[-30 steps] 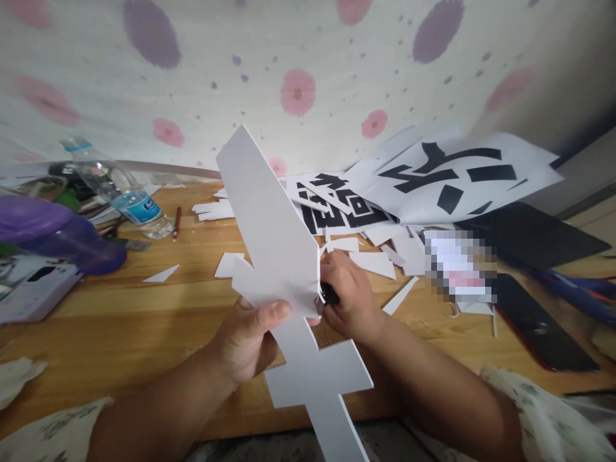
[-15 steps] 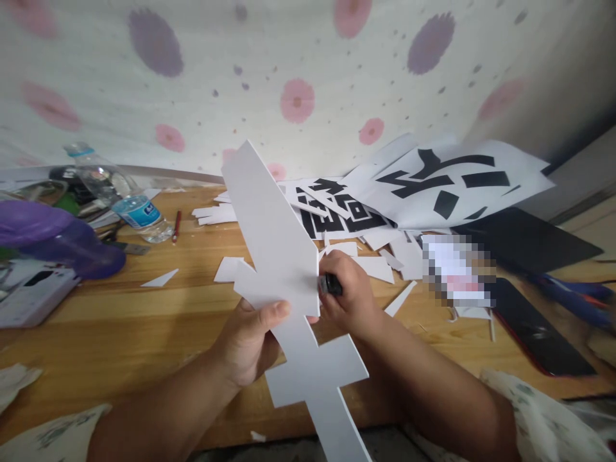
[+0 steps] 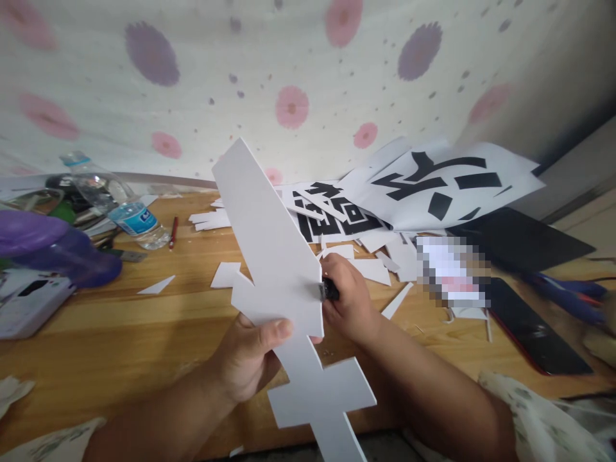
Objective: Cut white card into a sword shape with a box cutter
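A white foam-board cut-out [image 3: 283,256], long and angular with stepped side arms, is held up at a tilt over the table. My left hand [image 3: 253,353] grips its narrow middle, thumb flat on the front face and the other fingers behind. My right hand [image 3: 351,298] is closed in a fist around a small black tool [image 3: 329,290]. The tool's grey end meets the board's right edge; the rest is hidden in the fist, so I cannot tell its kind. The board's lower end runs out of view.
White offcuts [image 3: 370,271] and black-printed sheets [image 3: 433,183] lie behind my hands on the wooden table [image 3: 158,327]. At left stand a water bottle [image 3: 137,221] and a purple container [image 3: 62,247], near a red pen [image 3: 174,232]. A dark phone [image 3: 539,333] and a blue-handled tool [image 3: 568,296] lie right.
The board's lower part and my left hand sit slightly lower in view. My right hand and the black tool stay at the board's right edge, nearer its upper corner.
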Motion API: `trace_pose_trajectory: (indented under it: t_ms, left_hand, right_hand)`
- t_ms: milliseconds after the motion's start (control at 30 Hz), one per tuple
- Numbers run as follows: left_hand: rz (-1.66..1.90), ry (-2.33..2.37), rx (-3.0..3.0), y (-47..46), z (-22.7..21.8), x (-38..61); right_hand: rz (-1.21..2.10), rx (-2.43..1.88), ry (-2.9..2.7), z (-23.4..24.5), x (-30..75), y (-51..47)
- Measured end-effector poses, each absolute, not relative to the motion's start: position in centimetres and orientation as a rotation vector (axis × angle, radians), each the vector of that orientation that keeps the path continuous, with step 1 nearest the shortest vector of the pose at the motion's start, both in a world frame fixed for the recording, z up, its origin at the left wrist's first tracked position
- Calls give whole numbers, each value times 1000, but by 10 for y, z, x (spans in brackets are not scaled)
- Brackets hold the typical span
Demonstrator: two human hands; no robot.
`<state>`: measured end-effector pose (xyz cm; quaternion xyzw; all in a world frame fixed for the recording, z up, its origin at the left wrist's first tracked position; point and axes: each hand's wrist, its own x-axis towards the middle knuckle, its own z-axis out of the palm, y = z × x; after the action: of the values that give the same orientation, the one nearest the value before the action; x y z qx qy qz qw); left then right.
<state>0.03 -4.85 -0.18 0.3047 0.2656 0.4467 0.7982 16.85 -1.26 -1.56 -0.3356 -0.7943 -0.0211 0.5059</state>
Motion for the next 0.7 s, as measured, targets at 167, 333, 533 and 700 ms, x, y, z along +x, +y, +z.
trace_pose_trajectory:
  t_ms: [167,333,533,700]
  left_hand:
    - [980,600,609,-48,1,1]
    - [996,568,686,-44,1,0]
    - [981,562,722,-46,2,-1]
    - [970,571,691,-48,0,-1]
  right_hand:
    - [-64,-778,-1926,-16,169,-13]
    - [-80,-749,-1963,-19,164,-15]
    - [-113,-776,-1952,-20,163,-17]
    - [-98,-791,-1926,-17,165,-17]
